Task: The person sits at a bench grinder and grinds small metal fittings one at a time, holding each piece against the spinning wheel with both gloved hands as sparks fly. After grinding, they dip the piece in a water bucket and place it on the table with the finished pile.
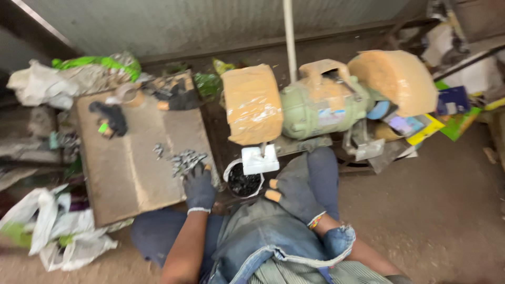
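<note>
Denim lap nearest. Left hand (pixel 199 188) gloved, fingers loosely spread, tips touching metal bits (pixel 184 160) on board (pixel 131 173); bits lie just ahead of it. Right hand (pixel 294 193) half-curled, empty, farther off, near cup (pixel 243 181) under grinder (pixel 321 108).

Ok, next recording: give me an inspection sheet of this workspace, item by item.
Surface: brown board lying on the ground as a work surface, with dirt floor to the right.
Job's things: heap of small grey metal pieces on the board; bench grinder with dusty orange wheel guards; white cup of dark bits below the grinder.
Clutter: spare dark gloves on the board's far end; white plastic bags; coloured packaging.
Grippers: left hand, gloved, fingers on the metal pieces; right hand, gloved with open fingertips, resting by the knee, holding nothing visible.
Cables: nothing seen.
Surroundings: corrugated metal wall; white vertical pipe.
</note>
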`<state>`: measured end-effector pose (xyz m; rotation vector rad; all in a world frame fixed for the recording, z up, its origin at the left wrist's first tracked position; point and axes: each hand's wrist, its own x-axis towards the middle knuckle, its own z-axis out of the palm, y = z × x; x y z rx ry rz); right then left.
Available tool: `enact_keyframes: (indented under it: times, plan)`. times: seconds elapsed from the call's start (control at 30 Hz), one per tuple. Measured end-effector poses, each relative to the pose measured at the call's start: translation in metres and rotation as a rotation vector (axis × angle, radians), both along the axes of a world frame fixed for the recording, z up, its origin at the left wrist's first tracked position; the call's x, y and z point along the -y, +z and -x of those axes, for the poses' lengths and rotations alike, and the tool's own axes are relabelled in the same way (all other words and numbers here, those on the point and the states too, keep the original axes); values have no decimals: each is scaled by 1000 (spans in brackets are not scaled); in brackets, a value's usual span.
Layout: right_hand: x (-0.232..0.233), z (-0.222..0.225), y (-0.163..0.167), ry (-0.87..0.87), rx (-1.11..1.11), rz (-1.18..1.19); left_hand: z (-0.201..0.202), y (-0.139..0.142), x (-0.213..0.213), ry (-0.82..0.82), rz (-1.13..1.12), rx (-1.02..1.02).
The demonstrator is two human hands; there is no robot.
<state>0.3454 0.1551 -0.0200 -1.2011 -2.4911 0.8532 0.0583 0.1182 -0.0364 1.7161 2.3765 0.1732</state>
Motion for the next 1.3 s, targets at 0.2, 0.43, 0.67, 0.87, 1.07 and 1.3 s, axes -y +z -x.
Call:
enact_keyframes:
  times: [0.2,0.43,0.67,0.87,1.07,1.3]
  plan:
    - [3,-1,10,11,-103,50,-9,9,4,180,57,250]
    - [5,17,52,27,27,164,2,-5,3,389,12,569]
    - [-9,33,81,366,-136,47,-34,54,38,73,189,2051]
    - [-24,29,72,129,-70,-155,-47,89,9,156,-62,1654]
    - [-40,41,40,-241,-128,-223,-49,67,-40,-257,-434,535]
    - [-64,36,21,-133,-90,-153,-30,44,-63,-508,-344,578]
